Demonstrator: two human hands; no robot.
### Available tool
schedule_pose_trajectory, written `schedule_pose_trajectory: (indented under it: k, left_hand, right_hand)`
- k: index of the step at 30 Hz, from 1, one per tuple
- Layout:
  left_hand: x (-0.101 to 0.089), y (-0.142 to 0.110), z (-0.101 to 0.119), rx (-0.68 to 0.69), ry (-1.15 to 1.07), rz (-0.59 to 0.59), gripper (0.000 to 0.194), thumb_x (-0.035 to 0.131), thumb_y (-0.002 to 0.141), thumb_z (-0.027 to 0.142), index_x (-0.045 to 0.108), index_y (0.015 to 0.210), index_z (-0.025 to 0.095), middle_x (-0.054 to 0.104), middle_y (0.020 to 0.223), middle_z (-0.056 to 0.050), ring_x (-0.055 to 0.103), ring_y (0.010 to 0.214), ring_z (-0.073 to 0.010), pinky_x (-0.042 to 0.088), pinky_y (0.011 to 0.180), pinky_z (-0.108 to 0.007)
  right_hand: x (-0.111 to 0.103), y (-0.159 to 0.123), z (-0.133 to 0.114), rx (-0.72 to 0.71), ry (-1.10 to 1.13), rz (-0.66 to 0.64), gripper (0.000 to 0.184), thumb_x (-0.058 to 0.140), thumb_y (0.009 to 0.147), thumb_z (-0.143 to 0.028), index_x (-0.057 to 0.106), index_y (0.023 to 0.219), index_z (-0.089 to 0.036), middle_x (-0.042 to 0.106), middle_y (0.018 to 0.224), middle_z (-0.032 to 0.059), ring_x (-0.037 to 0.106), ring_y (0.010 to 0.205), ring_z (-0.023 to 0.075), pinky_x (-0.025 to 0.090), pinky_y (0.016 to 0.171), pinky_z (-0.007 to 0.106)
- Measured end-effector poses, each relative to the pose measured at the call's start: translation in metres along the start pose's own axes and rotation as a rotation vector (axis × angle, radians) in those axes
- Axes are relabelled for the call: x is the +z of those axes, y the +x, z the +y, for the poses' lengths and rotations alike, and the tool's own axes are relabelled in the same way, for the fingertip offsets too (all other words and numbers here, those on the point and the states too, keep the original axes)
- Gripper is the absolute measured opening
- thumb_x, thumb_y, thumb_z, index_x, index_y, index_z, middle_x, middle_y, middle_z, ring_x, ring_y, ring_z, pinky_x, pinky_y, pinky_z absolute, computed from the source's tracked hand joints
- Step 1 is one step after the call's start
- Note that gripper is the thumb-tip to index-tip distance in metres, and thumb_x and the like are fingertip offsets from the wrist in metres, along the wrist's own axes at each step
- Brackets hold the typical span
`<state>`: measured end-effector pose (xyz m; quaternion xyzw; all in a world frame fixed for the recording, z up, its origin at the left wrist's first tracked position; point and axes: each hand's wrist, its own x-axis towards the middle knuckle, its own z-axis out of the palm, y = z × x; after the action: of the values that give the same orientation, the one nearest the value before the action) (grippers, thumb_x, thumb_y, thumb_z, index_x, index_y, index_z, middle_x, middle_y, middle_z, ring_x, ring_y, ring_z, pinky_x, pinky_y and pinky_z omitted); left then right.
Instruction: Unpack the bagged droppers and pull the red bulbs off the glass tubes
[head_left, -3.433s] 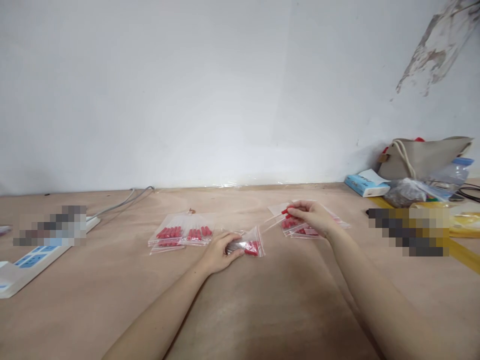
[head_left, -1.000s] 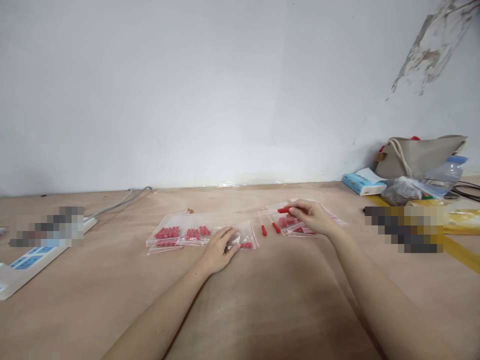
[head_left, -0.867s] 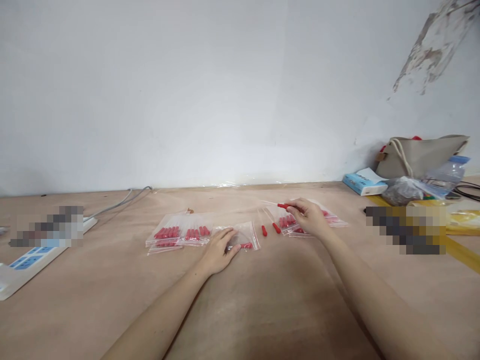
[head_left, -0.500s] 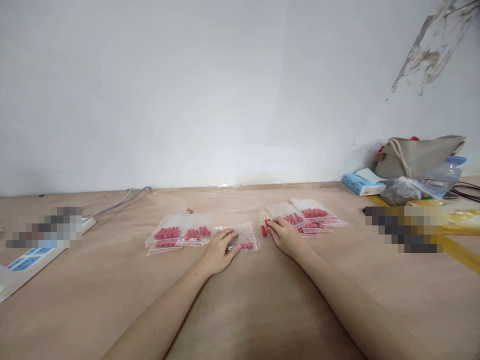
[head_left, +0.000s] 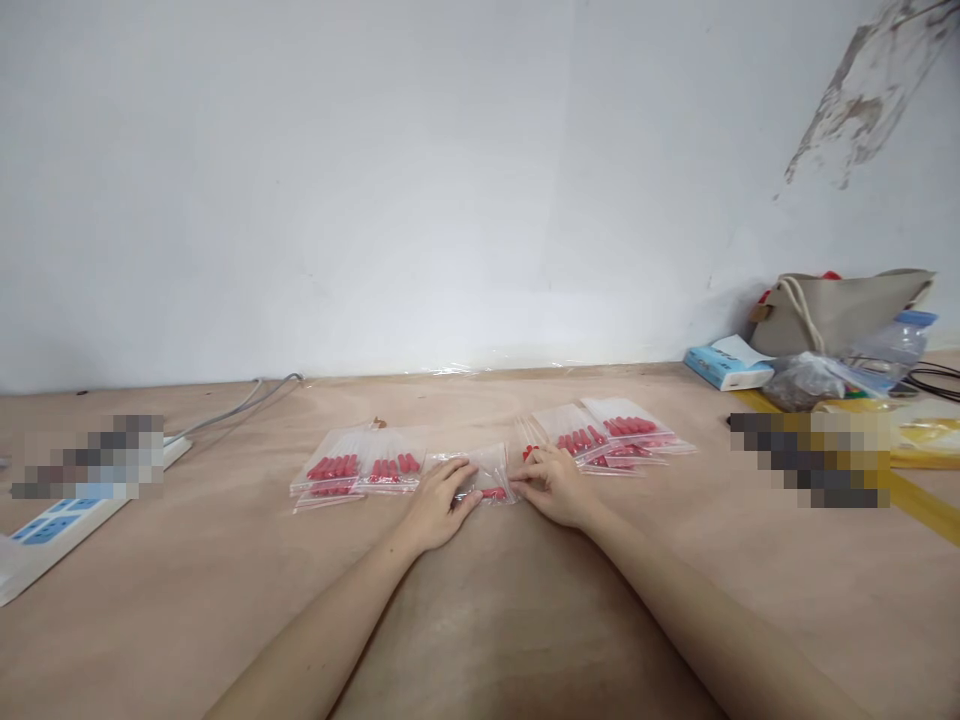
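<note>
A small clear zip bag [head_left: 491, 468] lies on the wooden table [head_left: 525, 620] with a red piece [head_left: 493, 492] inside. My left hand [head_left: 437, 503] rests on the bag's left part with fingers flat. My right hand [head_left: 553, 486] is at the bag's right edge, fingertips pinched together there; what they hold is hidden. A loose red piece [head_left: 529, 452] shows just behind that hand. Filled bags of red pieces [head_left: 360, 467] lie to the left. More such bags [head_left: 611, 436] are stacked to the right.
A white power strip [head_left: 45, 525] with its grey cable [head_left: 240, 405] lies at the left. At the back right stand a beige tote bag [head_left: 840, 310], a blue box [head_left: 726, 366], a water bottle [head_left: 900, 340] and a crumpled plastic bag [head_left: 806, 384]. Yellow tape [head_left: 926, 508] marks the table.
My right hand left the right stack of bags, passed the loose red pieces and came to the small bag's edge. Only one loose piece still shows. My left hand stayed on the bag.
</note>
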<state>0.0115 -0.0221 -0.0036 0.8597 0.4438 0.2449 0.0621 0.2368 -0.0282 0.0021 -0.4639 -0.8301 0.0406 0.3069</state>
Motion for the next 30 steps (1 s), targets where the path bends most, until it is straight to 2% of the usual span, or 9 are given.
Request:
schedule_pose_trajectory:
  k: [3,6,10,13,16,20,22,25,30]
  left_hand:
    - [0.0,0.0,0.0,0.002,-0.003,0.0,0.041,0.04,0.084,0.045,0.049,0.117,0.023,0.048,0.123,-0.007,0.042,0.114,-0.0218,0.034,0.097,-0.04]
    - [0.0,0.0,0.0,0.016,-0.012,-0.001,0.041,0.041,0.084,0.044,0.049,0.117,0.023,0.048,0.124,-0.006,0.042,0.115,-0.0213,0.034,0.098,-0.04]
    - [0.0,0.0,0.0,0.027,-0.029,0.014,0.04,0.041,0.084,0.042,0.048,0.118,0.023,0.05,0.122,-0.005,0.043,0.114,-0.021,0.034,0.098,-0.04]
    - [0.0,0.001,0.001,0.029,-0.028,0.003,0.04,0.04,0.085,0.042,0.047,0.12,0.024,0.051,0.122,-0.005,0.043,0.114,-0.0206,0.032,0.099,-0.04]
    - [-0.002,0.001,0.002,0.023,-0.013,-0.015,0.04,0.039,0.085,0.042,0.047,0.119,0.024,0.05,0.123,-0.005,0.043,0.115,-0.0202,0.028,0.102,-0.041]
    - [-0.004,0.001,0.003,0.026,-0.02,-0.021,0.041,0.041,0.084,0.043,0.047,0.119,0.023,0.05,0.123,-0.005,0.042,0.115,-0.0198,0.029,0.101,-0.04]
    - [-0.004,0.001,0.003,0.024,-0.03,-0.019,0.041,0.042,0.083,0.043,0.048,0.119,0.023,0.05,0.123,-0.006,0.042,0.116,-0.0205,0.031,0.1,-0.04]
    - [-0.003,0.001,0.002,0.02,-0.033,-0.023,0.043,0.043,0.083,0.042,0.045,0.121,0.023,0.048,0.125,-0.006,0.041,0.117,-0.0215,0.032,0.099,-0.04]
    - [-0.004,0.001,0.002,0.027,0.001,-0.046,0.05,0.041,0.083,0.045,0.036,0.129,0.024,0.045,0.128,-0.006,0.037,0.119,-0.0226,0.029,0.101,-0.043]
  right_hand:
    - [0.001,0.001,-0.001,0.05,-0.039,-0.017,0.021,0.05,0.08,-0.024,0.066,0.091,-0.029,0.061,0.079,0.0028,0.05,0.081,0.0166,0.031,0.07,0.031]
    - [0.001,0.002,-0.001,0.082,-0.027,-0.044,0.02,0.052,0.079,-0.031,0.065,0.093,-0.029,0.061,0.082,0.0031,0.05,0.084,0.0175,0.031,0.072,0.031]
    - [0.0,0.003,-0.002,0.052,-0.006,-0.108,0.03,0.055,0.074,-0.047,0.064,0.098,-0.031,0.059,0.08,0.0025,0.049,0.083,0.0177,0.03,0.076,0.034]
    - [-0.001,0.004,-0.007,0.016,-0.018,-0.161,0.034,0.056,0.071,-0.052,0.064,0.097,-0.031,0.057,0.079,0.0023,0.048,0.083,0.0178,0.03,0.076,0.034]
    - [0.0,0.004,-0.013,0.007,-0.033,-0.174,0.023,0.057,0.073,-0.044,0.065,0.09,-0.03,0.056,0.078,0.0019,0.047,0.082,0.0173,0.03,0.077,0.035]
    - [0.003,0.004,-0.014,0.032,-0.004,-0.093,0.007,0.057,0.073,-0.024,0.061,0.078,-0.02,0.057,0.085,0.0031,0.048,0.085,0.0174,0.032,0.08,0.036]
    - [0.002,0.006,-0.009,0.061,0.123,-0.055,0.006,0.053,0.074,-0.019,0.057,0.077,-0.018,0.058,0.083,0.0037,0.051,0.081,0.0162,0.037,0.075,0.033]
    - [-0.005,0.008,0.004,0.17,0.468,-0.032,0.009,0.048,0.076,-0.023,0.053,0.082,-0.016,0.058,0.075,0.0025,0.054,0.067,0.0129,0.042,0.064,0.028]
    - [-0.024,0.01,0.027,0.351,0.876,-0.017,0.019,0.058,0.069,-0.031,0.05,0.078,-0.017,0.06,0.067,0.0002,0.057,0.06,0.0116,0.045,0.06,0.027]
